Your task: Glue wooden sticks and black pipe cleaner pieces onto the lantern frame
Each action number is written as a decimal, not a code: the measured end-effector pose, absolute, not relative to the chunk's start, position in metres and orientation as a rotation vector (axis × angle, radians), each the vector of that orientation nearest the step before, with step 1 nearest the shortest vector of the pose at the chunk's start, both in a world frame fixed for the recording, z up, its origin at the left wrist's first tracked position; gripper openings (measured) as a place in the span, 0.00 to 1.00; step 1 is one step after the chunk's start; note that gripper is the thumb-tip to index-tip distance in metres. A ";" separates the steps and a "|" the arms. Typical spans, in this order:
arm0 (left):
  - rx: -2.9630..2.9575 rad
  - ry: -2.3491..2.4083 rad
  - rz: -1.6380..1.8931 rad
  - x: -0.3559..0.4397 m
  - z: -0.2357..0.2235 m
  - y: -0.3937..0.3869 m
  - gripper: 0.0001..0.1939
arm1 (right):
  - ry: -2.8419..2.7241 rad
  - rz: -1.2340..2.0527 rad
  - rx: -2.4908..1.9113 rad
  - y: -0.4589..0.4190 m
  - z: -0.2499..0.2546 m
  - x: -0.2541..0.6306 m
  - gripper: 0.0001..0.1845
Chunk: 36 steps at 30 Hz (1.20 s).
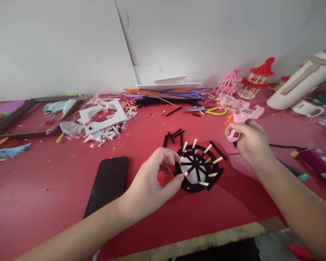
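A round black frame [196, 164] with spokes like a wheel and several pale wooden sticks standing up around it sits on the red table. Two short black strips lean at the right side of its sticks. At its left edge, my left hand [152, 174] is closed, thumb and fingers gripping the frame by its sticks. Up and to the right, my right hand [254, 141] is wrapped around the handle of a pink glue gun [244, 116], whose nozzle end is partly hidden. Loose black strips [175, 135] lie just behind the frame.
A black phone [107, 185] lies left of my left forearm. Behind are yellow-handled scissors [216, 111], pipe cleaners [163, 95], white foam scraps [104, 117] and stick models [258, 78]. To the right are a white flask [301, 81], a mug [308, 107] and a purple device [319, 165].
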<state>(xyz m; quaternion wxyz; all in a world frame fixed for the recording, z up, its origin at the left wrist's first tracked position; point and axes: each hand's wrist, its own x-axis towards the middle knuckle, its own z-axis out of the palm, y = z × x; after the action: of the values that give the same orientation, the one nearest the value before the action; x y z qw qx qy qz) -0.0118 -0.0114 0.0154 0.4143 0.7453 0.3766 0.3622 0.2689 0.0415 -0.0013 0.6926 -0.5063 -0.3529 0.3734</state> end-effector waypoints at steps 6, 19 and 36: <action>2.057 0.743 0.784 -0.019 0.023 -0.005 0.12 | -0.825 0.823 -1.117 0.041 -0.003 0.270 0.14; 2.072 0.801 1.074 -0.003 0.015 -0.015 0.12 | -0.811 0.864 -1.137 0.039 -0.003 0.267 0.13; 2.088 0.743 1.170 0.000 0.003 -0.018 0.09 | -1.449 0.848 -1.080 -0.012 0.046 0.286 0.05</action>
<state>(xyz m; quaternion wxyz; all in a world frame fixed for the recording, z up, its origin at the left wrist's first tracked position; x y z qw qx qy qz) -0.0002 -0.0176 0.0032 0.3127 0.7914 0.2815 0.4434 0.2861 -0.0122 0.0462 0.5419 -0.4548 -0.6100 0.3569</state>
